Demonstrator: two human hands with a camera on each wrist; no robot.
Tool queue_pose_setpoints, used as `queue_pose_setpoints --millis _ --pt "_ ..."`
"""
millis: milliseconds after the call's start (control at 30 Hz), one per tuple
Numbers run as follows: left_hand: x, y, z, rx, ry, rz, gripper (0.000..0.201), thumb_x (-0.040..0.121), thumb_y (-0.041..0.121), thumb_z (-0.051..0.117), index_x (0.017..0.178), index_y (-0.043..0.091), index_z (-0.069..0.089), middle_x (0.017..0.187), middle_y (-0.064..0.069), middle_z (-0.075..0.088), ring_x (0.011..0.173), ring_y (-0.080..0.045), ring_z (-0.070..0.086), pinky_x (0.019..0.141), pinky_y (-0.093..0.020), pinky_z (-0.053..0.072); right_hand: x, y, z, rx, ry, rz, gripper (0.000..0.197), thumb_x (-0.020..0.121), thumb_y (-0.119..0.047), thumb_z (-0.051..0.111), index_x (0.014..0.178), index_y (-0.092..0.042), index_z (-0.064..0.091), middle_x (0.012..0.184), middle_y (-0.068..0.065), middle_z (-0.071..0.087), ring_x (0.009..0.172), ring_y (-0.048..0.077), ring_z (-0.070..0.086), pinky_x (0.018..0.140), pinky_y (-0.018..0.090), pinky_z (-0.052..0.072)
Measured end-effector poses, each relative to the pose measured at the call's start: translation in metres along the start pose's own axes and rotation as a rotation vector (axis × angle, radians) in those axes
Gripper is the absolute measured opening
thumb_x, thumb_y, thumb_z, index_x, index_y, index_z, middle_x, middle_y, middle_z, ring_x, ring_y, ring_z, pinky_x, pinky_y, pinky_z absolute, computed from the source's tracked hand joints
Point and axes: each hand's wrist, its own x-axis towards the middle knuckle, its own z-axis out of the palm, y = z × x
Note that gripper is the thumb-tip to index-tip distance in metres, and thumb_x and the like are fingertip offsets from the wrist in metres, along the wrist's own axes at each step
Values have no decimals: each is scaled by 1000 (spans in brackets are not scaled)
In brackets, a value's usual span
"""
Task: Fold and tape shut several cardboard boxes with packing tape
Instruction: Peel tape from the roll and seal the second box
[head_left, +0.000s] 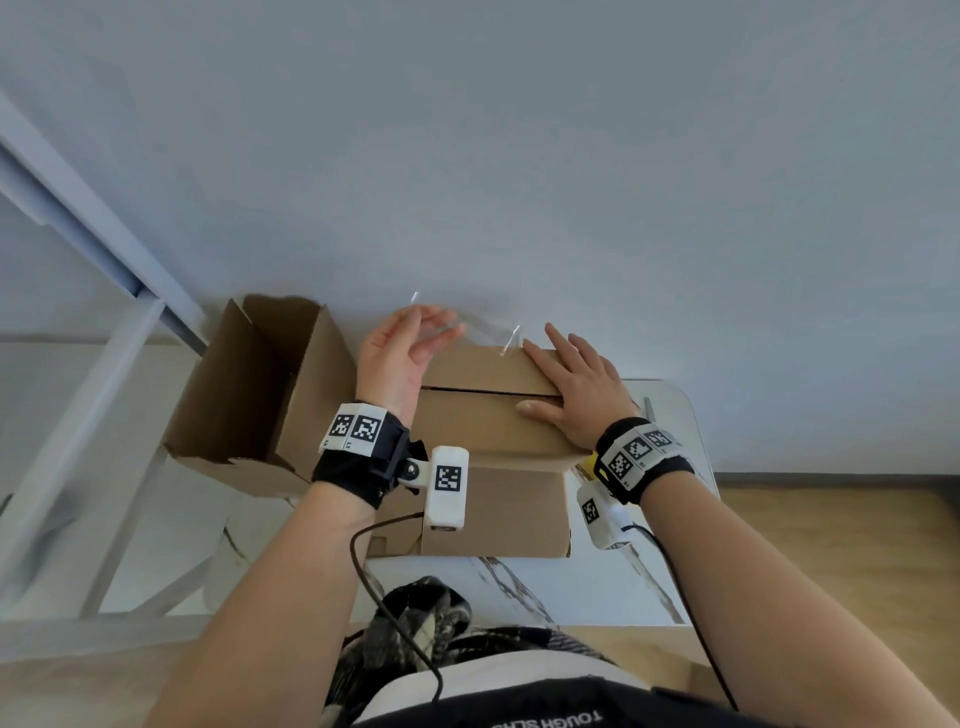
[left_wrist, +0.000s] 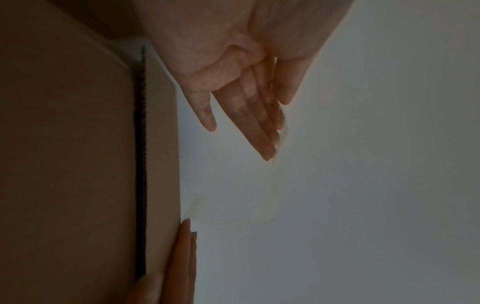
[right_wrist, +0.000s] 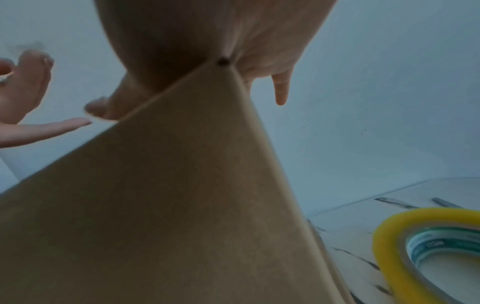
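Your closed cardboard box (head_left: 488, 410) sits on top of another box on the desk (head_left: 670, 415), its flap seam running left to right across the top, still untaped. The strip of clear tape (head_left: 483, 332) hangs in the air beyond the far top edge of the box, its long axis also running left to right: one end looks stuck at the far right corner of the box, just beside your right hand (head_left: 576, 395), while the other end clings to the fingertips of your left hand (head_left: 400, 353). So the tape lies past the seam, on the wall side, and it must come toward you and down to cover that seam. Your left hand is the nearer one to the free end; its fingers (left_wrist: 259, 127) are straight and slightly spread, the strip seemingly stuck to their tips, not pinched. Your right hand lies flat on the box top, fingers straight and together, pressing the flaps down. An open empty box (head_left: 260, 384) stands to the left, and the yellow tape roll (right_wrist: 426, 253) rests on the desk at the right.
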Motion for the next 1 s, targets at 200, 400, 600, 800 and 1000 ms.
queue_pose_setpoints --millis 200,400,600,800,1000 --pt "-4 -9 -3 -178 8 -159 18 100 15 50 91 6 63 91 -12 73 89 -26 72 92 -37 55 4 -5 5 69 33 78 53 103 -55 23 155 -45 16 166 -8 0 152 22 0 121 51 12" --pt "0 -13 -12 -306 47 -339 20 102 28 47 92 19 62 92 2 74 88 -15 72 113 -49 36 7 -7 7 171 133 89 52 103 -49 35 152 -33 35 156 1 30 146 23 20 115 48 30" --pt "4 -12 -24 -401 67 -403 22 101 29 50 90 20 66 95 4 74 91 -15 72 114 -55 33 13 -1 9 522 280 217 50 91 -37 68 136 -19 58 154 3 27 136 18 37 109 27 34" --pt "4 -17 -17 -398 89 -410 18 102 27 49 97 18 65 96 3 74 91 -14 72 114 -47 35 15 -12 8 479 321 231 39 87 -33 73 122 -17 64 145 4 40 130 22 45 107 27 34" --pt "5 -25 -11 -374 119 -417 18 103 25 48 95 15 61 91 0 74 84 -16 73 114 -44 37 17 -35 3 207 486 181 37 77 -14 76 113 -12 65 122 12 55 110 34 50 93 46 40"
